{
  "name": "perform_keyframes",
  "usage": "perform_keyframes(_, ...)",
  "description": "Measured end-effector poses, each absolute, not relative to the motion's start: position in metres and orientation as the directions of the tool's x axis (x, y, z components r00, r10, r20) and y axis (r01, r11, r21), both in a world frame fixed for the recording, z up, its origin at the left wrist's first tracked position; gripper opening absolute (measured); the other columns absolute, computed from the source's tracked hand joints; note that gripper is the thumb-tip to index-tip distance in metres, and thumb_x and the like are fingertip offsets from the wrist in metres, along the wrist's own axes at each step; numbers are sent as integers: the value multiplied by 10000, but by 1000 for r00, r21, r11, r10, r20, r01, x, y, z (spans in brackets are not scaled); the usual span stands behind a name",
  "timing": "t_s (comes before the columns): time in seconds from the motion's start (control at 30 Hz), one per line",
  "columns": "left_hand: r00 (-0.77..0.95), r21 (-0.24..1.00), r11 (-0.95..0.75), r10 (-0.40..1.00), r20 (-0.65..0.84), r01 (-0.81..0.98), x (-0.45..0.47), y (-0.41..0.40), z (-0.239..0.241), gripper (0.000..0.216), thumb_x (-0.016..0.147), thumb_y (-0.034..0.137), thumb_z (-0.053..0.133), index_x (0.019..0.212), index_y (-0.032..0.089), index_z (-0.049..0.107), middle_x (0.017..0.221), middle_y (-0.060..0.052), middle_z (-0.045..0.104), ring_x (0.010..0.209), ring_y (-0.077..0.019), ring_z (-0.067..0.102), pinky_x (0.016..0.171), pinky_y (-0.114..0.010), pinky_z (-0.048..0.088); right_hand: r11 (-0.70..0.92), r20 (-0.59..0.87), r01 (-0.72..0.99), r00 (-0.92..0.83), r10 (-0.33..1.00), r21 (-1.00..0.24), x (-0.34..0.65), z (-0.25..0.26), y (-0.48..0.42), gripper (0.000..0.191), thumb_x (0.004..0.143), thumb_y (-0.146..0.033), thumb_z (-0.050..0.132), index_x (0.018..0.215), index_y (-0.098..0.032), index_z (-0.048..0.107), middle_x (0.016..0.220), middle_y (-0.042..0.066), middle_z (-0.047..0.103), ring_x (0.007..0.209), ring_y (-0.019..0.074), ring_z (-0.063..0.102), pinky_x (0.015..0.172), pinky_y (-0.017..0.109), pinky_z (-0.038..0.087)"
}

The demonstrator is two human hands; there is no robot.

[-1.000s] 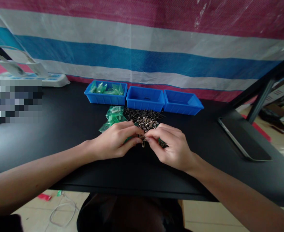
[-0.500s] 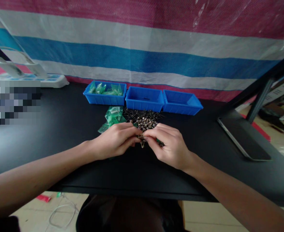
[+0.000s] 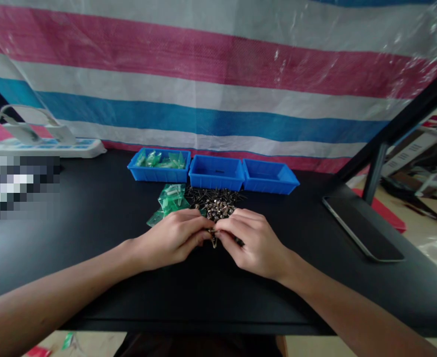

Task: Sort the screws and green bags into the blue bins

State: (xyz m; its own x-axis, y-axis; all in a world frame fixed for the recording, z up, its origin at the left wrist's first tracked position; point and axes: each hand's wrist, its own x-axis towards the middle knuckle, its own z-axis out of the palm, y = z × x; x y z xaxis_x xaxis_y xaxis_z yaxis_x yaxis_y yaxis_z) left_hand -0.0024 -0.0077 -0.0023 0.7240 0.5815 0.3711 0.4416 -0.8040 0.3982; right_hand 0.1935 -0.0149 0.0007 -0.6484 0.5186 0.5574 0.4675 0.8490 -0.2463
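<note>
My left hand (image 3: 177,235) and my right hand (image 3: 253,240) meet over the black table, fingertips nearly touching. Both are closed in a pinch on a small metal piece (image 3: 214,231), which looks like a screw with a fitting, though the fingers cover most of it. Just beyond the fingertips lies a heap of shiny metal fittings (image 3: 219,209). Behind that heap spread several dark screws (image 3: 214,194). Left of the piles, close to my left hand, are crumpled green plastic bags (image 3: 171,198) with small pieces inside.
Three blue bins stand in a row at the back: the left bin (image 3: 158,174) contains green bags, beside the middle bin (image 3: 216,182) and right bin (image 3: 272,186). A phone (image 3: 363,228) lies at right. A white power strip (image 3: 84,148) with plugs sits at back left.
The view has tilted up, so everything sits lower in the picture. Both hands keep their pinch on the small metal piece, with only slight finger movement.
</note>
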Motion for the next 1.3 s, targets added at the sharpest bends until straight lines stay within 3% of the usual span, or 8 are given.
perform_keyframes(0.37,632,439,-718,691,352,540,-3,-11,1,153,853,233,443,988,179,492,781,-13,577,736,-137,555,664,-244,448,801,571,552,-590,571,-231,194,3,-14,144,870,-170,444,822,-149,577,714,36,616,654,140,517,626,269,395)
perform_keyframes(0.6,626,454,-709,699,347,540,-2,-11,1,103,851,221,425,928,184,483,772,-11,571,732,-137,549,658,-248,447,793,525,554,-610,593,-253,192,3,-16,147,867,-190,442,791,-158,564,694,26,598,645,138,515,628,268,393)
perform_keyframes(0.77,620,450,-697,711,331,558,-2,-11,3,134,860,231,404,925,169,503,782,-32,565,727,-146,542,645,-256,441,782,533,565,-590,606,-263,192,3,-16,69,827,-202,515,878,-173,552,704,11,606,642,139,522,650,268,399)
perform_keyframes(1.0,620,456,-677,727,295,577,0,-13,5,175,869,235,393,886,162,551,762,-30,560,707,-139,542,633,-246,434,781,543,570,-584,603,-254,192,1,-13,127,870,-173,428,835,-168,550,729,32,617,665,140,550,654,263,412)
perform_keyframes(1.1,615,470,-658,741,269,588,1,-12,6,162,862,228,412,912,164,552,800,-34,574,738,-140,548,666,-254,443,722,567,626,-494,659,-294,202,4,0,141,869,-186,411,838,-166,547,716,35,615,667,144,566,640,255,414)
perform_keyframes(1.3,713,423,-717,671,205,553,2,-12,4,190,812,248,519,991,187,548,855,-29,587,849,-173,524,758,-298,428,420,678,838,-84,730,-348,242,14,41,205,861,-254,396,808,-160,570,661,53,634,573,159,577,571,254,383)
